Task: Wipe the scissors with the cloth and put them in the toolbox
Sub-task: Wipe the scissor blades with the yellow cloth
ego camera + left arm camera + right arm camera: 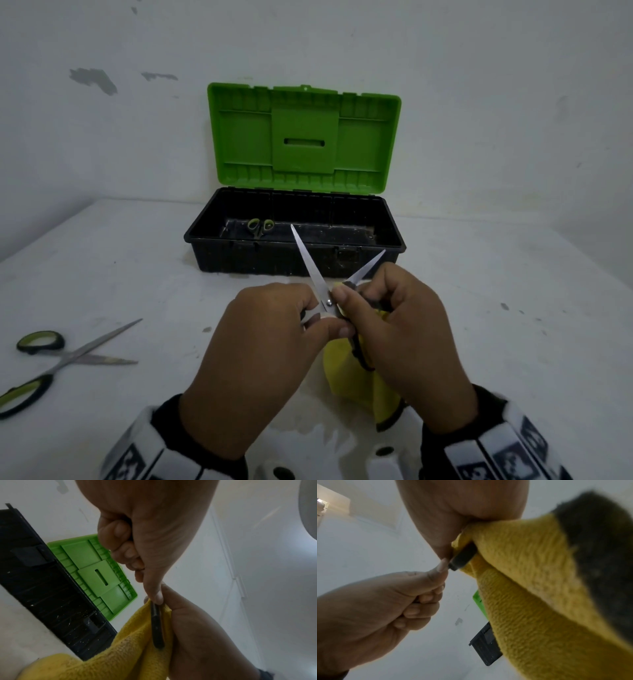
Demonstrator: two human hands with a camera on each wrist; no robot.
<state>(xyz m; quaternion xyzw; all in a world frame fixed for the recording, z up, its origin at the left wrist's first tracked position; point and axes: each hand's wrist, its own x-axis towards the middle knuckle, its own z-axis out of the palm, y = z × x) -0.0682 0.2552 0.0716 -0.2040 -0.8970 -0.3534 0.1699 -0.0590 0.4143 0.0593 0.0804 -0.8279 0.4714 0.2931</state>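
Observation:
Both hands hold a pair of scissors in front of the toolbox, blades spread apart and pointing away from me. My left hand grips one handle, its fingers curled tight and its thumb near the pivot. My right hand grips the other black handle together with the yellow cloth, which hangs below it. In the right wrist view the cloth wraps around the handle. The toolbox's green lid stands open, and a small pair of scissors lies inside.
A larger pair of green-and-black scissors lies open on the white table at the left. The toolbox stands against the white wall at the back. Wrist-worn cameras sit at the bottom edge of the head view.

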